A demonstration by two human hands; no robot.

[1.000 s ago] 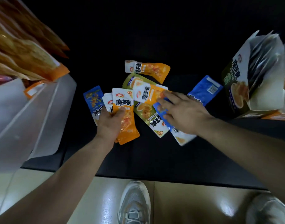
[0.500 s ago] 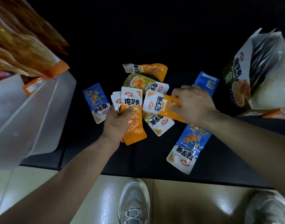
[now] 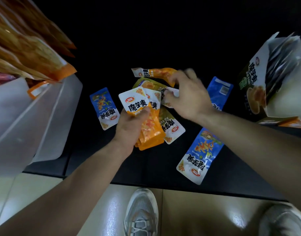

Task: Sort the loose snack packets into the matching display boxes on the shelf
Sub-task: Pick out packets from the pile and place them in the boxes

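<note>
Orange snack packets [image 3: 151, 133], a fanned stack of glossy foil pouches with white tops printed in black characters, are gripped in the left hand [image 3: 129, 128]; its fingers are curled behind the stack, its thumb is pressed across the front pouch, and it holds the stack over the middle of the matt black shelf [image 3: 146, 167]. The right hand [image 3: 189, 99] is half curled and motion-blurred, with its fingertips at the end of a lone orange packet [image 3: 155, 73] lying at the far side of the pile; whether it has hold of that packet cannot be told. Two olive-green packets lie flat, one [image 3: 172, 130] partly beneath the stack and the other [image 3: 149, 85] just beyond it. Three blue packets lie flat: one [image 3: 103, 108] left of the stack, one [image 3: 201, 154] near the front edge, and one [image 3: 219, 89] face down beyond the right wrist. A dark green cardboard display box [image 3: 253, 86] with white flaps open stands at the right, well apart from the pile. A translucent white plastic bin [image 3: 44, 113] holding large crinkled orange bags [image 3: 27, 48] stands at the left. Half a second earlier the right hand gripped an orange pouch over the pile; that pouch now sits in the left hand's stack, and the right hand has moved to the far packet.
</note>
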